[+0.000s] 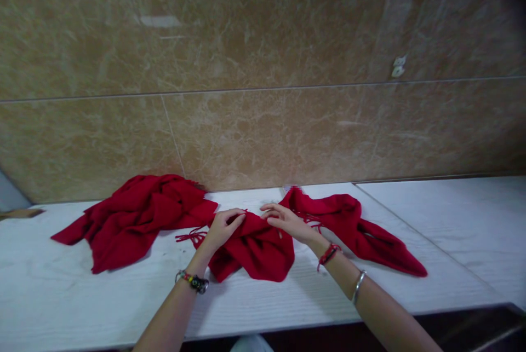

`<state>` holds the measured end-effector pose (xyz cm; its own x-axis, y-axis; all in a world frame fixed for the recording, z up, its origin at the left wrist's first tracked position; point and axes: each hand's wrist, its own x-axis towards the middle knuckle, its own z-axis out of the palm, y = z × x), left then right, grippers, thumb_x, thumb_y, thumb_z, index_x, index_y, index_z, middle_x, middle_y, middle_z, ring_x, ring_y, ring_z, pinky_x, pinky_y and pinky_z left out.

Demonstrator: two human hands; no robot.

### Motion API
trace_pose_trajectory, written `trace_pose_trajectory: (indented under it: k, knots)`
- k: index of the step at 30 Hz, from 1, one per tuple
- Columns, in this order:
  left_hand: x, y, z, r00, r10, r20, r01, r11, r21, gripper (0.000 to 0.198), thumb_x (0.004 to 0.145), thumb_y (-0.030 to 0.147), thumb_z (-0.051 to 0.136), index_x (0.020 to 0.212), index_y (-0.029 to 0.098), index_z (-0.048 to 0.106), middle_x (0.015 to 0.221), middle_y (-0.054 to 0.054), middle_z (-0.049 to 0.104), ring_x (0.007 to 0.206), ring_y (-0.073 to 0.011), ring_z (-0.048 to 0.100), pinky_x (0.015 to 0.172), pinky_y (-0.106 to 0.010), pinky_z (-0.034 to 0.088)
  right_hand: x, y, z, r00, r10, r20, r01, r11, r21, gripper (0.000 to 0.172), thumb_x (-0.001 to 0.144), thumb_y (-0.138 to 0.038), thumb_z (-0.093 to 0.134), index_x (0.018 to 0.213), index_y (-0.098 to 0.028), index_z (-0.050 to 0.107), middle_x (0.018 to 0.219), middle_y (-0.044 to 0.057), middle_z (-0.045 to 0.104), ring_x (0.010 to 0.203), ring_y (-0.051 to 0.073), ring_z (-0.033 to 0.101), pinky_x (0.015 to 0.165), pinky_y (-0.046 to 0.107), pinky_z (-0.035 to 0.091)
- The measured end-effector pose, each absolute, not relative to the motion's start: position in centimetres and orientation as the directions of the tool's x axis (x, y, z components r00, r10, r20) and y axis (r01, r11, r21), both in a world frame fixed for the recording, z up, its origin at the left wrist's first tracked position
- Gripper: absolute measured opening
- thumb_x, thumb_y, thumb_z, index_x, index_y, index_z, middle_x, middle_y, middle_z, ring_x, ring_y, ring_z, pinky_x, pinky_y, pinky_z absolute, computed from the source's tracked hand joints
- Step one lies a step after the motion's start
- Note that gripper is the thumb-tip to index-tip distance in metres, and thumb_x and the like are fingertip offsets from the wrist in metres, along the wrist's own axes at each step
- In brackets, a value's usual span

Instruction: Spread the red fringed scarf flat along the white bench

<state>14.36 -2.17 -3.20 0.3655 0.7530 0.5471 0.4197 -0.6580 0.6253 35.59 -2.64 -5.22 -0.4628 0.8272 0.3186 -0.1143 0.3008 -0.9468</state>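
Observation:
A red fringed scarf (263, 253) lies bunched on the white table between my hands, its tassels spilling out on the left. My left hand (226, 226) is closed on the scarf's upper edge, pinching it between thumb and fingers. Over the right part of that edge is my right hand (287, 220), palm down, its fingers stretched and slightly apart. Whether those fingertips touch the cloth is hard to see. Crumpled red cloth (143, 215) is heaped to the left. Another red length with fringe (349, 220) trails off to the right, partly behind my right hand.
The white table (329, 308) runs along a brown marbled tile wall (263, 133). Its front edge is close to my body, and a seam crosses the right part. A small brown piece (20, 213) lies at the far left. White fittings (398, 66) sit on the wall.

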Motion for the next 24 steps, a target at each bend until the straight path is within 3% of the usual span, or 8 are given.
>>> trace_pose_trajectory:
  k: [3,6,9,16,21,24]
  knots:
    - [14.8,-2.4,-3.3,0.381,0.742,0.552,0.418,-0.671,0.613,0.022,0.078,0.029,0.047,0.074,0.015,0.062,0.073,-0.004,0.067,0.067,-0.0154,0.059,0.066,-0.024,0.045,35.4,-2.7,-5.4,-0.49,0.812,0.317,-0.124,0.295,-0.947,0.045,0.07,-0.037,0.063,0.11,-0.022,0.05,0.097,0.003,0.057,0.087,0.013,0.054,0.078,0.028,0.042]
    - [14.8,-2.5,-3.2,0.362,0.747,0.557,0.423,-0.664,0.616,0.022,0.078,0.03,0.048,0.073,0.014,0.062,0.072,-0.004,0.066,0.066,-0.015,0.058,0.064,-0.023,0.045,35.4,-2.7,-5.4,-0.5,0.823,0.268,-0.038,0.288,-0.957,0.031,0.067,-0.036,0.066,0.09,-0.017,0.06,0.083,0.002,0.059,0.076,0.013,0.054,0.071,0.027,0.041]
    - [14.8,-2.6,-3.1,0.361,0.751,0.553,0.42,-0.66,0.623,0.022,0.079,0.031,0.048,0.073,0.014,0.062,0.071,-0.003,0.066,0.066,-0.0147,0.058,0.064,-0.023,0.045,35.5,-2.8,-5.3,-0.499,0.829,0.253,-0.016,0.283,-0.959,0.023,0.064,-0.034,0.069,0.072,-0.015,0.058,0.07,-0.002,0.056,0.065,0.011,0.051,0.062,0.025,0.039]
    - [14.5,-2.2,-3.2,0.327,0.76,0.562,0.43,-0.649,0.627,0.023,0.079,0.031,0.046,0.072,0.015,0.061,0.07,-0.003,0.065,0.065,-0.0145,0.057,0.063,-0.023,0.044,35.5,-2.7,-5.0,-0.365,0.853,0.373,-0.169,0.333,-0.928,0.031,0.061,-0.032,0.071,0.064,-0.018,0.044,0.07,-0.003,0.053,0.065,0.01,0.049,0.059,0.022,0.038]
    - [13.8,-1.5,-3.5,0.287,0.749,0.597,0.455,-0.655,0.603,0.021,0.08,0.03,0.046,0.073,0.016,0.06,0.071,-0.002,0.063,0.066,-0.0142,0.056,0.065,-0.024,0.043,36.5,-1.8,-4.6,-0.306,0.883,0.356,0.014,0.378,-0.926,0.025,0.066,-0.037,0.064,0.079,-0.017,0.058,0.067,-0.001,0.055,0.063,0.012,0.051,0.06,0.024,0.04]
    - [13.7,-1.3,-3.6,0.288,0.722,0.629,0.467,-0.68,0.566,0.02,0.081,0.03,0.047,0.072,0.016,0.058,0.07,-0.002,0.06,0.068,-0.0139,0.054,0.066,-0.024,0.042,36.9,-1.5,-4.5,-0.344,0.852,0.394,0.205,0.478,-0.854,0.018,0.07,-0.033,0.06,0.075,-0.016,0.062,0.072,0.003,0.062,0.07,0.016,0.055,0.065,0.027,0.041]
